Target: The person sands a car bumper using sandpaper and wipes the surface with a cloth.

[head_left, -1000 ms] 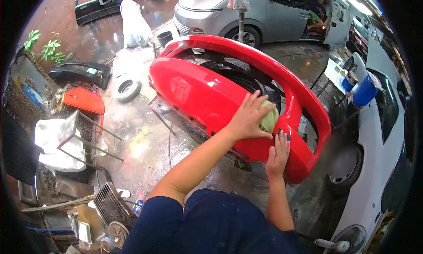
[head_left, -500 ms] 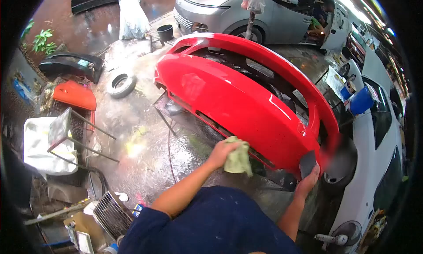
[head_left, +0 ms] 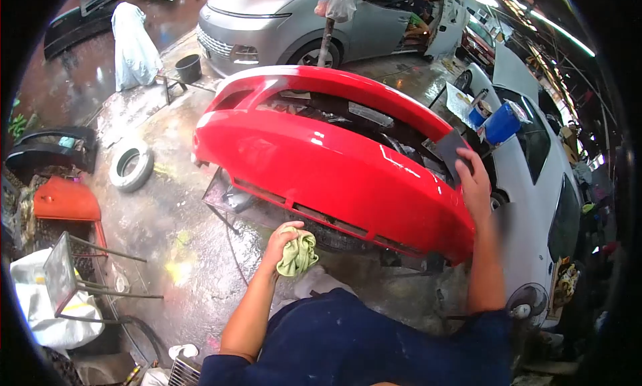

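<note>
A glossy red car bumper (head_left: 314, 162) lies across the middle of the view, propped on a metal stand (head_left: 217, 192). My left hand (head_left: 279, 244) is closed around a crumpled pale green cloth (head_left: 297, 254), in front of the bumper's lower edge and apart from it. At the bumper's right end, my right hand (head_left: 475, 182) grips a dark grey sheet of sandpaper (head_left: 446, 152) by its edge. The sheet overlaps the bumper's upper rim in view; whether it presses on the surface, I cannot tell.
A grey van (head_left: 267, 28) stands behind, a white car (head_left: 535, 219) at right with a blue container (head_left: 503, 124) beside it. Left are a tire (head_left: 131, 166), an orange panel (head_left: 67, 200) and a metal-legged stool (head_left: 63, 272). The concrete floor (head_left: 160, 225) looks wet.
My right hand has moved with the sandpaper from the bumper's lower right corner up to its upper rim. The cloth in my left hand now hangs farther left and lower. The view has shifted.
</note>
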Demonstrator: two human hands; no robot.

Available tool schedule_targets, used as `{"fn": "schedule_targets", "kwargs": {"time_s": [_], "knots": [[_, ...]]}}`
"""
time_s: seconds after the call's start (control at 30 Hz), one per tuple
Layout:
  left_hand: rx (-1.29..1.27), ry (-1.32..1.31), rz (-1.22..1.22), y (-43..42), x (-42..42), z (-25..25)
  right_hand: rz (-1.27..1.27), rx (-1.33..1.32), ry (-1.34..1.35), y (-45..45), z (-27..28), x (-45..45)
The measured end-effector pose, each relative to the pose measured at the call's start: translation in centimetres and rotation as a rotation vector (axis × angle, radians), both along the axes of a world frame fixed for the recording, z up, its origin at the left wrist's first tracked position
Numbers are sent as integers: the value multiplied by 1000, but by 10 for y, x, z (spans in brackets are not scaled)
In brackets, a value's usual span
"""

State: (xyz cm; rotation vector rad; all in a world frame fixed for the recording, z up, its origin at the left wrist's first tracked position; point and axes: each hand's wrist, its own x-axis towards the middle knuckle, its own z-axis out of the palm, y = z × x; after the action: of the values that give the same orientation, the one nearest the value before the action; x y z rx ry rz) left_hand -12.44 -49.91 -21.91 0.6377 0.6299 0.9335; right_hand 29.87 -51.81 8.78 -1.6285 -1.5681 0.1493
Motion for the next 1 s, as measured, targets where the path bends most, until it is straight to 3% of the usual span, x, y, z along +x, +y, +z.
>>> {"fn": "schedule_targets", "kwargs": {"time_s": [0.2,0.27,0.37,0.4,0.5,0.6,0.67,0.8,0.87,1.0], "knots": [[-124,-46,-26,3,25,44,131,-128,-173,149,40,28],[-94,-49,-64,8,33,26,133,-233,-212,206,46,38],[-106,-36,-148,19,53,9,220,-359,-220,300,23,70],[-174,-96,-144,19,62,16,184,-448,-75,322,11,70],[-282,-123,-173,27,81,11,387,-540,-270,399,-23,99],[-399,-110,-86,40,94,33,374,-985,-69,417,-41,77],[-448,-83,-47,34,104,-1,510,-1230,34,429,-73,72],[-394,7,37,41,115,23,479,-1436,244,447,-105,73],[-404,16,-30,38,111,10,466,-1492,327,443,-98,73],[-319,54,-76,45,113,22,379,-1575,217,437,-74,47]]}}
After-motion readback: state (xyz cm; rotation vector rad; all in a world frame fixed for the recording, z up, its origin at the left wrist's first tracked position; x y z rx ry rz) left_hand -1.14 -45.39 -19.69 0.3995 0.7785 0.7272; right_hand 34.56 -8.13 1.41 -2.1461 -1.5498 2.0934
